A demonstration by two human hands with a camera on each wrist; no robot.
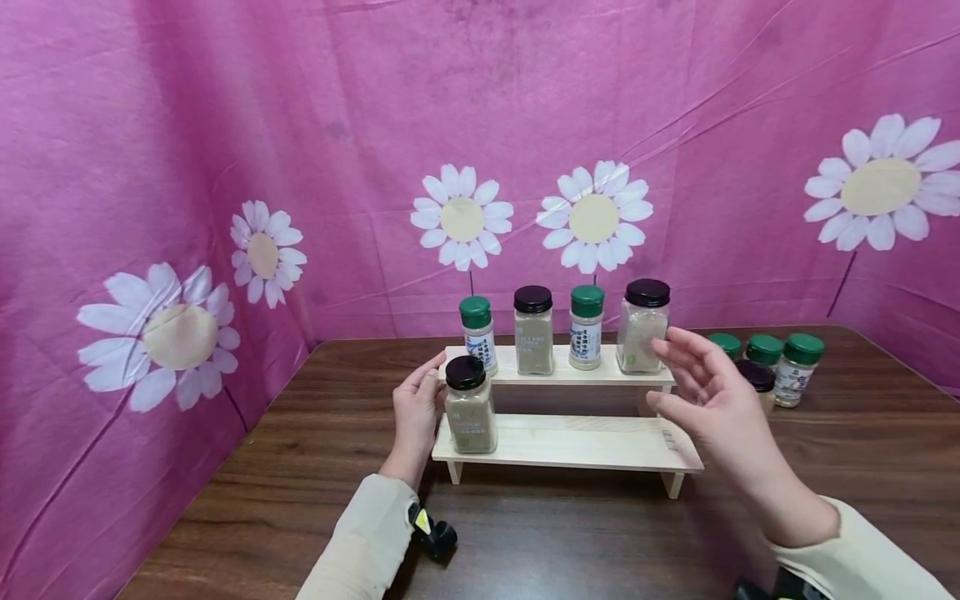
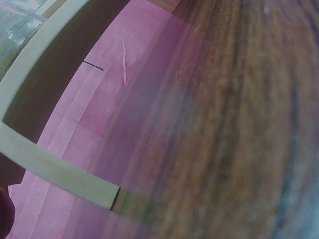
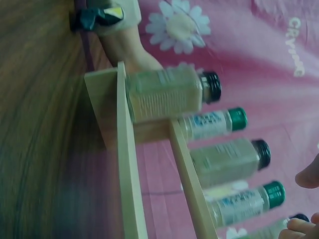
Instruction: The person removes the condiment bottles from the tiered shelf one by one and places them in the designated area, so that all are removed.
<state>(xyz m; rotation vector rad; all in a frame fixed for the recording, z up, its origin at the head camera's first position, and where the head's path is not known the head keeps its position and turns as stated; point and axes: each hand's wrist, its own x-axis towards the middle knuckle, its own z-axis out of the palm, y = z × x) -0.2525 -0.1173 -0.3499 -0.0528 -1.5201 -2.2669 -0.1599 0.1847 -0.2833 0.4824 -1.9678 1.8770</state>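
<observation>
My left hand (image 1: 415,410) is at the left end of the two-tier wooden rack (image 1: 585,446), its fingers reaching toward the upper board and partly hidden behind a black-lidded spice jar (image 1: 471,417). That jar stands upright at the left of the lower tier. On the right, my right hand (image 1: 716,396) has its fingers spread, fingertips close to the black-lidded jar (image 1: 642,333) at the upper tier's right end. Two green-capped shakers, a left one (image 1: 480,346) and a right one (image 1: 586,333), and another black-lidded jar (image 1: 533,337) share that tier.
Behind my right hand, several more containers stand on the dark wooden table (image 1: 322,467), among them a green-capped shaker (image 1: 797,375) and a black-lidded jar (image 1: 757,379). A pink cloth (image 1: 360,108) with white daisies hangs behind the table and along its left side.
</observation>
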